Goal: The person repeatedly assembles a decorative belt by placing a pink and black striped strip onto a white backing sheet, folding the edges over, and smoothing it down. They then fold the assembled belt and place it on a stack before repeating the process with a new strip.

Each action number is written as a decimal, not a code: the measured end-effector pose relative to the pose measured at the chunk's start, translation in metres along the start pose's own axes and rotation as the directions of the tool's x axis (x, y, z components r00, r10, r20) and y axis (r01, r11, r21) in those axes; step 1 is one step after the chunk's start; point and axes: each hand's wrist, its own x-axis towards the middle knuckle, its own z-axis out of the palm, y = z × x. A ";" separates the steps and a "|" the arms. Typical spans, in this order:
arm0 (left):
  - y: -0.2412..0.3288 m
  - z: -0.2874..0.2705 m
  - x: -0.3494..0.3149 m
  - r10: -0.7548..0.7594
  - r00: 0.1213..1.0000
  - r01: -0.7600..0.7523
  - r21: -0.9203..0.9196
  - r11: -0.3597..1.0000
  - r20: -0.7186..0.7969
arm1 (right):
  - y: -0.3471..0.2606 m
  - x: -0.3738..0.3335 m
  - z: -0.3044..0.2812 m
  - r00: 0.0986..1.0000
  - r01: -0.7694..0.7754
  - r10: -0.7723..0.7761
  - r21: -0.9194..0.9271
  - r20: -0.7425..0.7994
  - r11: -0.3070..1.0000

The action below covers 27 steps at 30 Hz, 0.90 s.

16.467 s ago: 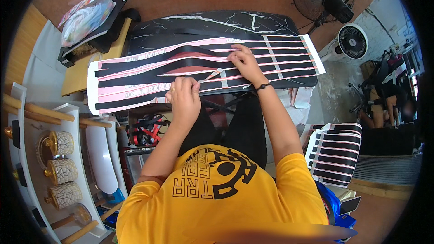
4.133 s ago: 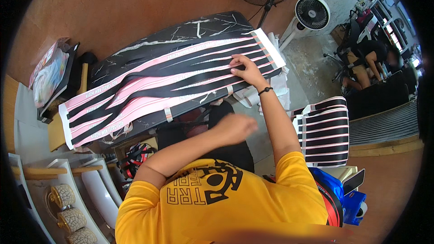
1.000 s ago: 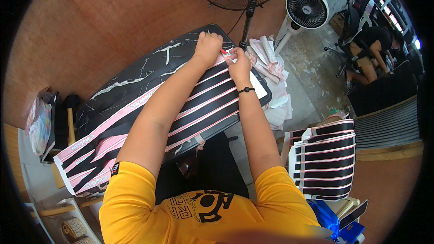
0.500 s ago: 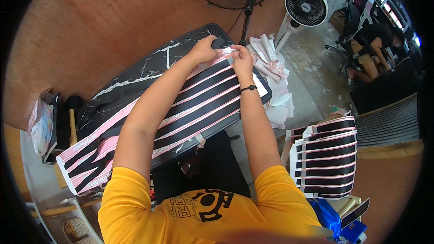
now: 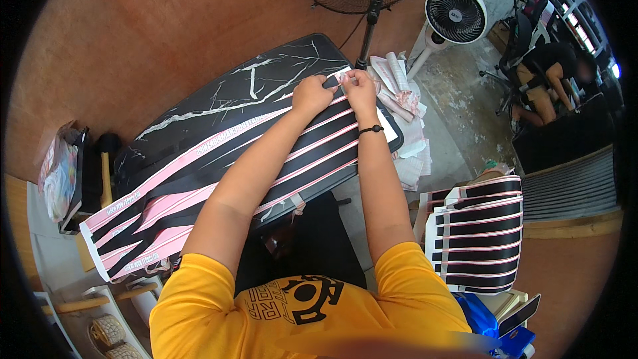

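Across the marble table [image 5: 252, 86], both hands pinch the striped sheet's [image 5: 266, 159] far corner.

Small print/sticker workshop: striped vinyl sheets [image 5: 219, 179] across the marble-look counter [image 5: 226, 93], more stacked [image 5: 475, 239] right, floor fans [image 5: 455, 13] far.

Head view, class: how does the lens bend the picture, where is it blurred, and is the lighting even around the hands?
Head view: fisheye, so the black marble-patterned table edges curve and a dark rim rings the frame; a blurred streak lies low across the yellow shirt; daylight is soft and even on the left hand, the right hand and the pink-and-black striped sheet, with no strong glare.
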 end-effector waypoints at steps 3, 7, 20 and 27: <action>0.004 0.011 -0.008 0.105 0.981 -0.084 0.135 0.987 -0.164 | 0.003 0.001 0.000 1.000 0.025 -0.026 0.076 0.014 0.997; 0.001 0.020 -0.011 0.151 0.959 -0.122 0.131 0.984 -0.241 | 0.004 0.000 0.000 0.998 0.055 -0.054 0.111 -0.008 0.992; -0.002 0.023 -0.009 0.126 0.966 -0.090 0.164 0.982 -0.224 | 0.008 0.006 -0.010 0.964 -0.177 0.255 0.532 -0.077 0.828; -0.008 0.014 0.002 0.083 0.983 -0.089 -0.028 0.996 -0.162 | 0.008 0.003 -0.002 0.991 -0.082 0.120 0.466 -0.052 0.881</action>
